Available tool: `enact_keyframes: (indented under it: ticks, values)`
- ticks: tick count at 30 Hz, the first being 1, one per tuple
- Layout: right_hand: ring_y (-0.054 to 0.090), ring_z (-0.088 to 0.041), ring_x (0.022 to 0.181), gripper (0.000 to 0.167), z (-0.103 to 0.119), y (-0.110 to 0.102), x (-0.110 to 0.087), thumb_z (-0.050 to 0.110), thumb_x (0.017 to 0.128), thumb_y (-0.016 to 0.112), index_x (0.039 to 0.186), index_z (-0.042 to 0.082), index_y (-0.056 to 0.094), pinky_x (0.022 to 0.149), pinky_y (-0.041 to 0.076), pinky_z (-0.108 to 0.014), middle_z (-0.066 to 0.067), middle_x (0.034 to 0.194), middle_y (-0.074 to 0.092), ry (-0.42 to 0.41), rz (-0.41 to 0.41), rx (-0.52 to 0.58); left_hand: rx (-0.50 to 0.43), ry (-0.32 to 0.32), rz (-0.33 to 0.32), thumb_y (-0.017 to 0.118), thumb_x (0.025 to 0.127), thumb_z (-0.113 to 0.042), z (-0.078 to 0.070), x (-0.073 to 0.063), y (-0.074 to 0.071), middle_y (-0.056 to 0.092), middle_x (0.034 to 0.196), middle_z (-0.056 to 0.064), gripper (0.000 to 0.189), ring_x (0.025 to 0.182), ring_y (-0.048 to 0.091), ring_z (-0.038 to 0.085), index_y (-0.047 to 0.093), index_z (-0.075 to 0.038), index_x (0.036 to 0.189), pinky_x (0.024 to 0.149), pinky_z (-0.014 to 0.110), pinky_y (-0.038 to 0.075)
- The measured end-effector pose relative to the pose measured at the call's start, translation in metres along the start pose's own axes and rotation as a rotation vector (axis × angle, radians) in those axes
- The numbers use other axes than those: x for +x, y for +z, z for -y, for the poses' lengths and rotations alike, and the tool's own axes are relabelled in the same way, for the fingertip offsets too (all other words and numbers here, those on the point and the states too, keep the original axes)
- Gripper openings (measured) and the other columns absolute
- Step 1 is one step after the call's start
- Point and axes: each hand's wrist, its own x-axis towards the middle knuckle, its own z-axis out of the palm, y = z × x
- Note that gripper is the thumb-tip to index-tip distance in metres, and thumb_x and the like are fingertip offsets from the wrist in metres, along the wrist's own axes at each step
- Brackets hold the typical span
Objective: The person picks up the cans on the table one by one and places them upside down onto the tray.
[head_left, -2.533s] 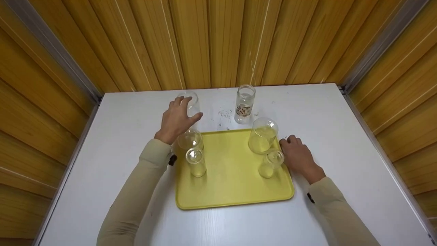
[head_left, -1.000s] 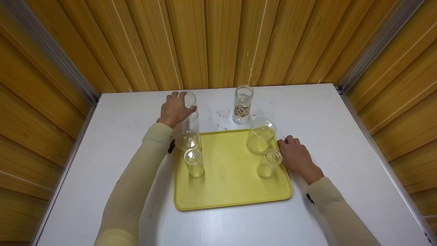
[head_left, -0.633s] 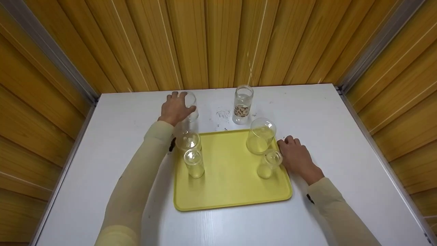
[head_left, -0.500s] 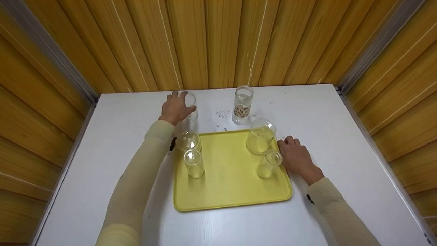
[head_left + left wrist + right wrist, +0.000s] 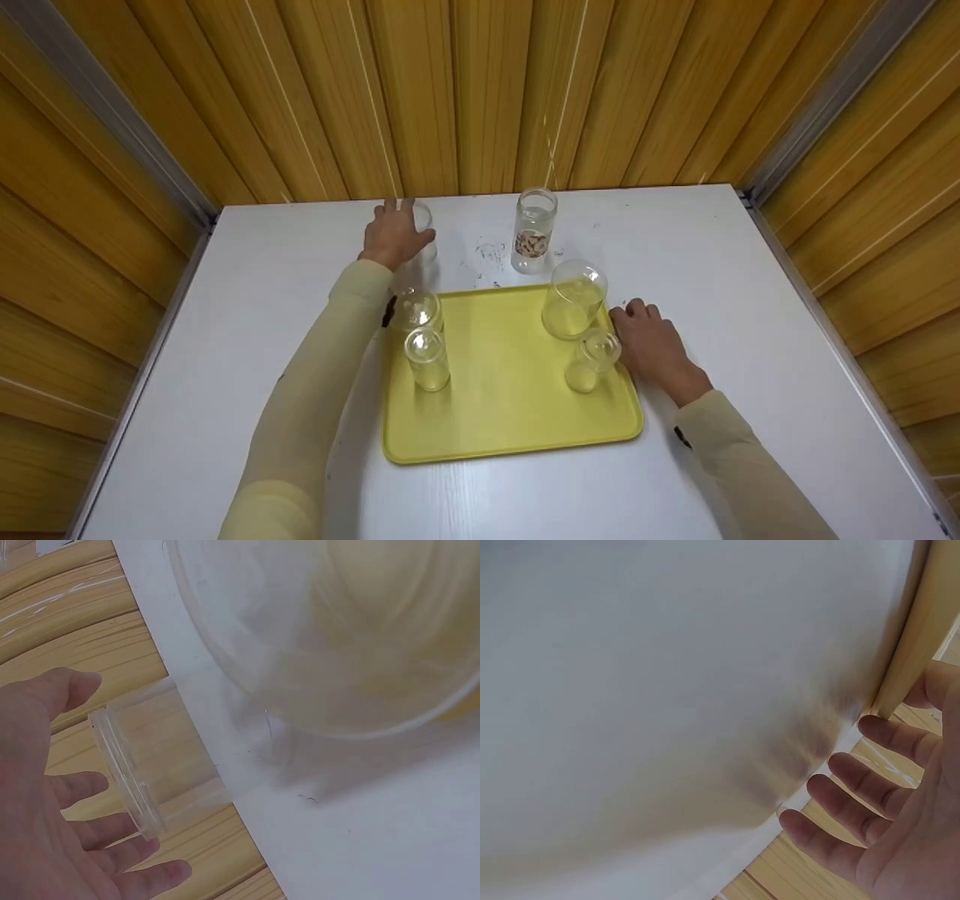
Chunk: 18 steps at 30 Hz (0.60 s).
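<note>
In the head view my left hand (image 5: pixel 394 234) is at a clear glass jar (image 5: pixel 426 238) standing at the back left of the table, partly hidden by the hand. The left wrist view shows the jar's ridged mouth (image 5: pixel 127 772) between the spread thumb and fingers, a gap showing at the thumb. My right hand (image 5: pixel 654 341) lies beside the right rim of a yellow tray (image 5: pixel 510 409). Its loosely bent fingertips (image 5: pixel 802 821) touch down on the white table, with the thumb by the tray's edge in the right wrist view.
On the tray's left are a wide clear glass (image 5: pixel 416 309) and a narrow one (image 5: pixel 430 367). At its right are another wide glass (image 5: pixel 574 300) and a narrow one (image 5: pixel 589 364). A patterned-label jar (image 5: pixel 532 232) stands behind. Wood-look panels (image 5: pixel 420 90) surround the table.
My left hand has come down around the jar at the back left, then shifted slightly right and away from me. The right hand and the tray's glasses keep their places.
</note>
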Motion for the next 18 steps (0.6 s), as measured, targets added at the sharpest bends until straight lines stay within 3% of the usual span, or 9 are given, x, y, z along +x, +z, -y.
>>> enact_keyframes:
  ticks: [18]
  values:
    - [0.053, -0.047, 0.108, 0.035, -0.001, 0.002, 0.000, 0.015, 0.109, 0.054, 0.138, -0.003, 0.059, 0.076, 0.053, -0.062, -0.027, 0.124, 0.052, 0.009, -0.007, 0.006, -0.018, -0.006, -0.002, 0.064, 0.103, -0.035, -0.001, 0.013, 0.003, 0.039, 0.158, 0.031, 0.069, 0.145, 0.039, 0.048, 0.041, -0.007, 0.162, 0.109, 0.057, 0.046]
